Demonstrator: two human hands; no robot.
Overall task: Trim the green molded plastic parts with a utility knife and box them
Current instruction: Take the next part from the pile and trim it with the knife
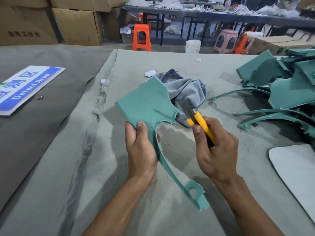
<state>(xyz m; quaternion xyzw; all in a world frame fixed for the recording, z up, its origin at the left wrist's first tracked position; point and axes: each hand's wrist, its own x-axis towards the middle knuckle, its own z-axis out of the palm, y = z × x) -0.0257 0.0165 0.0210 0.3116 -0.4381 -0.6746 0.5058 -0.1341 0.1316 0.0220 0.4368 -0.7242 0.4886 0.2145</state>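
My left hand (141, 145) grips a green molded plastic part (146, 103) at the base of its flat panel, thumb on top. The part's long curved arm runs down to a slotted tab (196, 193) near me. My right hand (214, 147) grips a yellow utility knife (202, 125), thumb near the slider. The knife's tip points up and left, close to the panel's right edge. The blade itself is blurred. Both hands are raised above the cloth-covered table (170, 62).
A pile of green parts (281, 89) lies at the right. A grey rag (187, 91) and a small white case (150, 73) sit behind the held part. A blue sign (29, 87) lies left, a white board (294, 164) at right. Cardboard boxes (75, 26) and stools stand beyond.
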